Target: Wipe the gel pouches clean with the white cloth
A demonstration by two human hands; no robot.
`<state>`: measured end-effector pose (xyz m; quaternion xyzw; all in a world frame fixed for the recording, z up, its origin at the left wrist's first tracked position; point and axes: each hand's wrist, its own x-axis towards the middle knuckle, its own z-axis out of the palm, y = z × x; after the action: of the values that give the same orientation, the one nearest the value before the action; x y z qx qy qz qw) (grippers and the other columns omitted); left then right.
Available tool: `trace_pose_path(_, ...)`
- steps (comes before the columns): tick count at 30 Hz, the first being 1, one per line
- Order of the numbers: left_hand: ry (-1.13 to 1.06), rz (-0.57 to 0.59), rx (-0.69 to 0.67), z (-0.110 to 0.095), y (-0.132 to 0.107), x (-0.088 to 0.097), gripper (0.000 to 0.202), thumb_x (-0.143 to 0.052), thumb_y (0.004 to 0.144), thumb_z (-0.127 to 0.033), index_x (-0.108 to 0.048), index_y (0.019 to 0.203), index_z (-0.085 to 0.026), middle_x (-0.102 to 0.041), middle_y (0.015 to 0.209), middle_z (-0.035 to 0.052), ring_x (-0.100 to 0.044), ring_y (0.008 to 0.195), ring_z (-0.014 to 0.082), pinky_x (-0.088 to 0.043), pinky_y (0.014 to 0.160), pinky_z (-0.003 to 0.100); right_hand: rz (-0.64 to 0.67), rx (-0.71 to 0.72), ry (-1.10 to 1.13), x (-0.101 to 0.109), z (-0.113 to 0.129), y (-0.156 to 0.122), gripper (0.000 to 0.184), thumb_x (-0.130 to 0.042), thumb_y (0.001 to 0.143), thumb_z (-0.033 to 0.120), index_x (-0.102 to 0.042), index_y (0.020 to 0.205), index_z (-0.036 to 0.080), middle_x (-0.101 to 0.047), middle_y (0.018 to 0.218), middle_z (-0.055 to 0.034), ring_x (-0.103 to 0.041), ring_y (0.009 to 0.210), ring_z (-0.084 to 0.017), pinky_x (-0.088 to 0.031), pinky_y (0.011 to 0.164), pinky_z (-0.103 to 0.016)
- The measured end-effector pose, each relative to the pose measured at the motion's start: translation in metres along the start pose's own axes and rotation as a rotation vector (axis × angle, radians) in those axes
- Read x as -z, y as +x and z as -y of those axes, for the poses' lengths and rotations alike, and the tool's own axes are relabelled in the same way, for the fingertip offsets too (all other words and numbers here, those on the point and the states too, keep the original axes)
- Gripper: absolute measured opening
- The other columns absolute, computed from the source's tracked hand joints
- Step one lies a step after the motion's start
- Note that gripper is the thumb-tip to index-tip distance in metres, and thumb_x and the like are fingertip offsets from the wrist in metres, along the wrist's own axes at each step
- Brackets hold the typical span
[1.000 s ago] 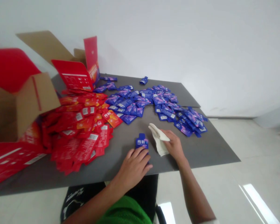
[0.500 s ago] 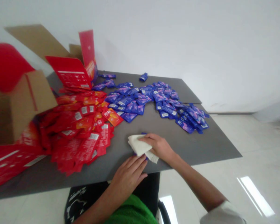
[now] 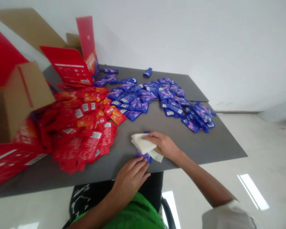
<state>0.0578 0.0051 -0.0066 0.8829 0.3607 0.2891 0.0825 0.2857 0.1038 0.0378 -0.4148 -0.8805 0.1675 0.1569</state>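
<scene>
A folded cream cloth (image 3: 143,144) is gripped in my right hand (image 3: 164,145), near the table's front edge. Under the cloth lies a blue-purple sachet (image 3: 147,157), flat on the grey table; most of it is covered, with a lower corner and a bit of the top edge showing. My left hand (image 3: 131,175) lies flat, its outstretched fingertips pressing on the sachet's near end. To the left spreads a heap of red sachets (image 3: 85,127). Farther back is a pile of blue-purple sachets (image 3: 133,98), with another cluster of them (image 3: 197,117) at the right.
Two opened red cartons stand on the left, a nearer carton (image 3: 14,159) and a farther carton (image 3: 69,65), their flaps raised. One lone blue sachet (image 3: 147,72) lies near the back wall. The grey table (image 3: 219,148) ends at a slanting right edge above a tiled floor.
The cloth has shifted slightly up the sachet, so more of its lower end shows. My left fingertips stay on that end. The whole view has tilted a little.
</scene>
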Motion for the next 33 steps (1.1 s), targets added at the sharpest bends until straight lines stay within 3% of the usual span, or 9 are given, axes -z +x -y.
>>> trace_pose_path(4, -0.002, 0.007, -0.003, 0.001, -0.001, 0.002, 0.030, -0.056, 0.105, -0.032, -0.070, 0.126, -0.016, -0.075, 0.126, 0.0061, -0.066, 0.122, 0.0223, -0.057, 0.105, 0.038, -0.088, -0.117, -0.077, 0.023, -0.014, 0.006, 0.045, -0.057, 0.095, 0.010, -0.064, 0.138, 0.021, -0.067, 0.126, -0.0123, -0.068, 0.110, -0.024, -0.056, 0.092, -0.034)
trace_pose_path(7, 0.014, 0.010, -0.029, 0.002, -0.007, 0.003, 0.029, -0.055, 0.105, -0.029, -0.071, 0.125, -0.016, -0.074, 0.128, 0.0070, -0.067, 0.122, 0.0232, -0.056, 0.106, 0.039, -0.100, -0.012, -0.008, 0.023, 0.011, -0.011, 0.048, -0.056, 0.096, 0.012, -0.060, 0.142, 0.025, -0.068, 0.127, -0.0103, -0.068, 0.112, -0.022, -0.056, 0.093, -0.032)
trace_pose_path(10, 0.024, 0.016, -0.023, 0.004, -0.014, 0.002, 0.022, -0.056, 0.104, -0.025, -0.076, 0.111, -0.019, -0.079, 0.109, 0.0051, -0.073, 0.105, 0.0232, -0.058, 0.101, 0.041, 0.033, 0.118, 0.055, 0.007, 0.031, -0.020, 0.044, -0.059, 0.096, 0.013, -0.063, 0.137, 0.026, -0.071, 0.124, -0.0078, -0.069, 0.110, -0.021, -0.056, 0.092, -0.029)
trace_pose_path(12, 0.029, 0.032, -0.028, 0.005, -0.017, 0.001, 0.023, -0.055, 0.104, -0.022, -0.075, 0.116, -0.020, -0.079, 0.113, 0.0047, -0.073, 0.106, 0.0228, -0.058, 0.102, 0.042, 0.074, 0.113, 0.070, -0.002, 0.026, -0.012, 0.043, -0.061, 0.095, 0.012, -0.064, 0.136, 0.025, -0.071, 0.124, -0.0074, -0.070, 0.109, -0.020, -0.056, 0.091, -0.028)
trace_pose_path(16, 0.045, 0.014, -0.062, 0.006, -0.015, -0.001, 0.031, -0.051, 0.106, -0.019, -0.066, 0.133, -0.015, -0.068, 0.141, 0.0072, -0.062, 0.132, 0.0225, -0.053, 0.111, 0.040, -0.028, -0.073, -0.055, 0.008, -0.005, 0.014, 0.046, -0.060, 0.092, 0.008, -0.065, 0.136, 0.021, -0.069, 0.123, -0.0100, -0.070, 0.105, -0.021, -0.056, 0.087, -0.029)
trace_pose_path(20, 0.027, -0.008, -0.048, 0.005, -0.013, 0.000, 0.030, -0.052, 0.106, -0.020, -0.067, 0.131, -0.015, -0.070, 0.137, 0.0075, -0.065, 0.128, 0.0225, -0.054, 0.110, 0.040, -0.080, -0.037, -0.055, 0.018, 0.007, 0.002, 0.047, -0.058, 0.096, 0.012, -0.061, 0.141, 0.024, -0.068, 0.126, -0.0095, -0.069, 0.107, -0.021, -0.055, 0.089, -0.029)
trace_pose_path(24, 0.013, -0.007, 0.013, 0.003, -0.014, 0.001, 0.023, -0.058, 0.103, -0.023, -0.073, 0.120, -0.018, -0.079, 0.112, 0.0073, -0.075, 0.104, 0.0238, -0.059, 0.101, 0.043, 0.074, 0.106, 0.018, 0.002, 0.029, -0.014, 0.045, -0.061, 0.094, 0.014, -0.064, 0.137, 0.026, -0.070, 0.126, -0.0068, -0.069, 0.108, -0.020, -0.055, 0.087, -0.027)
trace_pose_path(30, 0.027, -0.013, -0.051, 0.003, -0.010, 0.004, 0.028, -0.052, 0.106, -0.020, -0.067, 0.129, -0.014, -0.071, 0.136, 0.0077, -0.067, 0.126, 0.0227, -0.057, 0.107, 0.040, -0.021, -0.075, -0.066, 0.009, -0.007, 0.023, 0.048, -0.061, 0.092, 0.008, -0.065, 0.137, 0.022, -0.068, 0.124, -0.0095, -0.069, 0.105, -0.021, -0.055, 0.087, -0.027)
trace_pose_path(33, 0.016, -0.033, -0.034, 0.002, -0.008, 0.004, 0.028, -0.051, 0.106, -0.021, -0.069, 0.127, -0.015, -0.072, 0.134, 0.0074, -0.068, 0.124, 0.0219, -0.057, 0.107, 0.039, -0.086, -0.072, -0.069, 0.021, 0.002, 0.015, 0.052, -0.058, 0.094, 0.009, -0.061, 0.143, 0.026, -0.067, 0.125, -0.0088, -0.068, 0.107, -0.021, -0.055, 0.089, -0.029)
